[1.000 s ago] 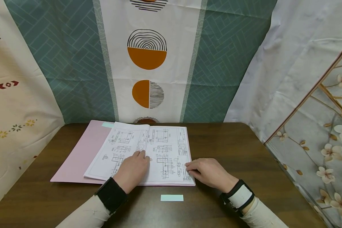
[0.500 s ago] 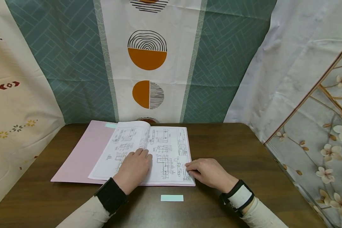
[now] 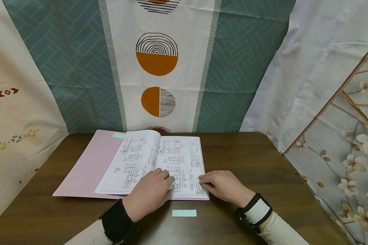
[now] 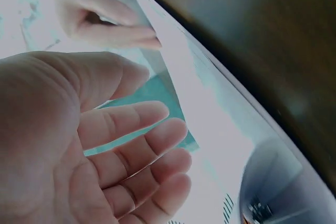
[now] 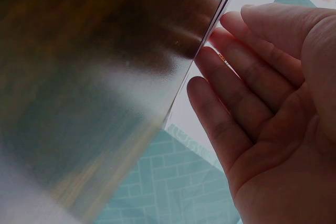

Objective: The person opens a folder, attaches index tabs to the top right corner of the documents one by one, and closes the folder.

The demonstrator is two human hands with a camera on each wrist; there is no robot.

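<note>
An open booklet of technical drawings lies on the table in the head view, with a left page (image 3: 135, 153) and a right page (image 3: 187, 153). Its pink cover (image 3: 82, 166) shows out to the left. My left hand (image 3: 153, 190) is over the lower part of the booklet, near the fold, its fingers reaching over the right page. In the left wrist view its fingers (image 4: 157, 140) are loosely bent with nothing between them. My right hand (image 3: 225, 185) touches the right page's outer edge with its fingertips. The right wrist view shows its fingers (image 5: 226, 114) extended, thumb apart.
On the brown wooden table (image 3: 239, 153), a pale green strip (image 3: 184, 213) lies in front of the booklet. Another green strip (image 3: 119, 135) is at the pink cover's top. A patterned curtain (image 3: 159, 68) hangs behind the table.
My left hand has moved right from the fold onto the right page. The left page's outer edge shifted slightly right, and its top bulges more near the fold. My right hand stays put.
</note>
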